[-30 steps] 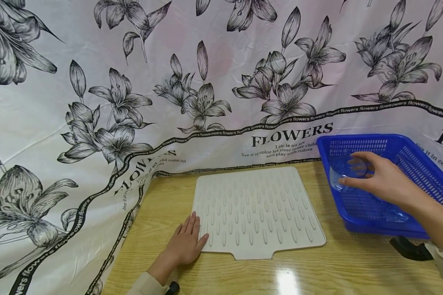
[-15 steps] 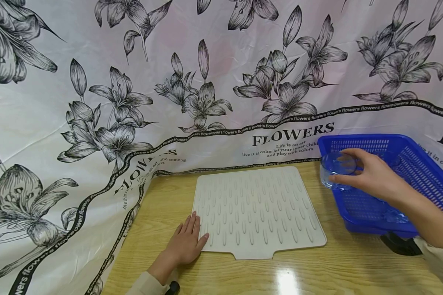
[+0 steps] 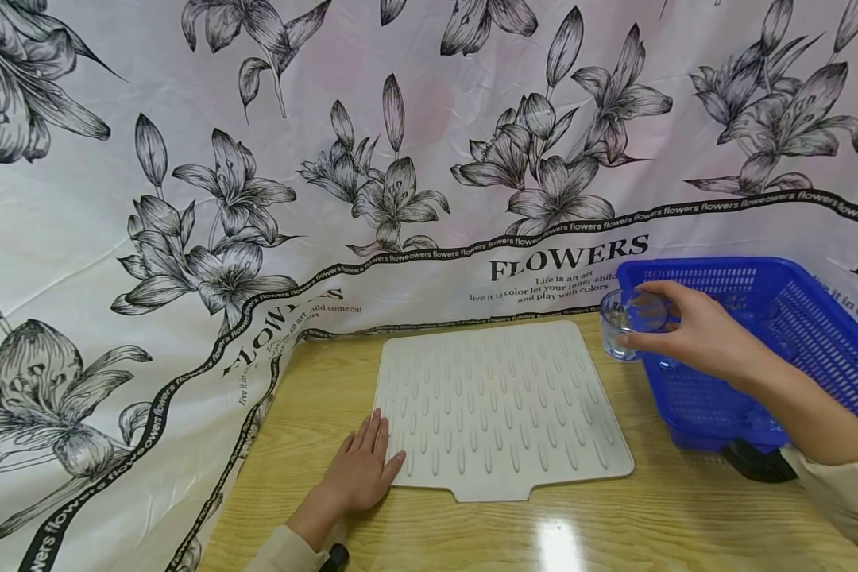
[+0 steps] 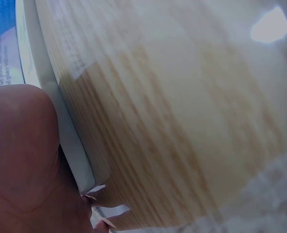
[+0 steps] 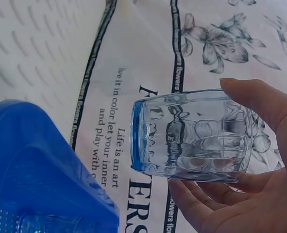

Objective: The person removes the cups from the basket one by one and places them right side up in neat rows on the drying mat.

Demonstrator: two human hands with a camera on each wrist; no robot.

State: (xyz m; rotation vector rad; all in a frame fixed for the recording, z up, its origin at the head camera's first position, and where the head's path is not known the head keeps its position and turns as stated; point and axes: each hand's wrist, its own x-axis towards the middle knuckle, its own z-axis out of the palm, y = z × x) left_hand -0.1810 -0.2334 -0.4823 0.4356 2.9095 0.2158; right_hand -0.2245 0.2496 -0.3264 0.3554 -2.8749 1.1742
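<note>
A clear drinking glass (image 5: 192,136) with a bluish base is gripped by my right hand (image 3: 701,330), thumb on one side and fingers on the other. In the head view the glass (image 3: 618,326) is held just past the left rim of the blue plastic basket (image 3: 693,445). My left hand (image 3: 357,473) lies flat with its fingers on the left edge of the white ridged mat (image 3: 500,405). Up close in the left wrist view, part of the left hand (image 4: 22,155) rests beside the mat's edge (image 4: 75,145).
More clear glassware (image 3: 758,417) lies inside the basket on the right. The mat sits on a wood-grain table (image 3: 314,381), its short tab facing me. A flower-printed sheet (image 3: 415,199) hangs behind and along the left side.
My right hand has carried the glass leftward, from inside the basket to beyond its left rim. The left hand and the mat have stayed put.
</note>
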